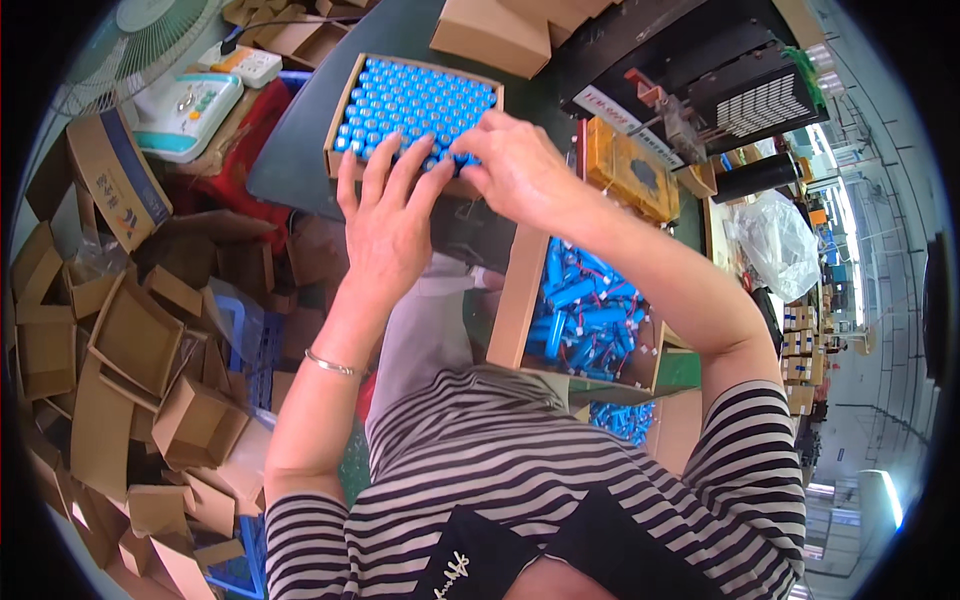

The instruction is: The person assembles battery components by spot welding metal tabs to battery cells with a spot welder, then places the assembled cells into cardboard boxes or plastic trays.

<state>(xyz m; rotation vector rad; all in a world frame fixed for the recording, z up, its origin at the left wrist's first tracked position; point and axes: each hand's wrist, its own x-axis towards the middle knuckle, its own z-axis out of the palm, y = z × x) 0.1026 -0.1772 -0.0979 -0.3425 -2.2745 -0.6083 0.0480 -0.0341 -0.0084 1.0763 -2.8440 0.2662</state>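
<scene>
Blue cylindrical cells (415,100), long axes upright in a brown cardboard tray (341,108), stretch ahead from my wide-splayed left hand (388,235) — my right hand (515,165), bunched narrow, sits nearer the right corner; can't tell if it's gripping.

Two hands: the left (385,235) at ten o'clock, the right (520,165) at twelve. One bracelet (330,364) at eight. Two boxes of blue batteries: the upright-battery box (333,163) at eleven, holding dozens, some hidden by fingers; the wired-battery box (514,300) at three, too jumbled to count. One further battery pile (622,422) at four. One fan (150,45) at ten. At least eight cartons (200,425) toward eight, overlapping.
</scene>
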